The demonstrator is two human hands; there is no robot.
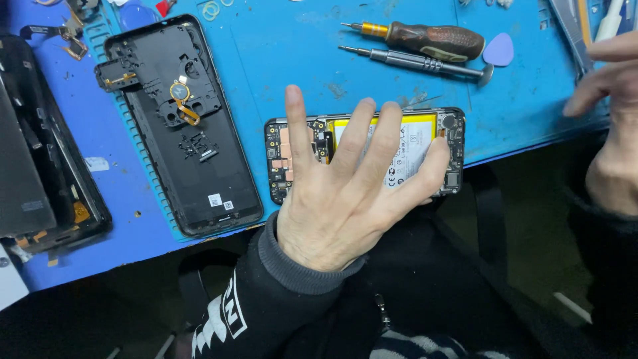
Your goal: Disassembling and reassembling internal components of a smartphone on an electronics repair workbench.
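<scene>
1. I am spreading my left hand (339, 199) wide, fingers splayed flat over the opened phone (364, 154); nothing is pinched or gripped.
2. The phone is lying face down near the front edge of the blue mat (279, 53), battery (409, 147) and boards exposed under my fingers.
3. My right hand (608, 126) is hovering at the right edge, fingers loosely open and holding nothing.
4. The back cover (183, 126) is sitting to the left; two screwdrivers (425, 50) and a pick (498, 50) are lying beyond the phone.
5. Risk, as I judge it: pressing down could stress the battery or bare connectors, or nudge the phone off the mat's edge.
</scene>
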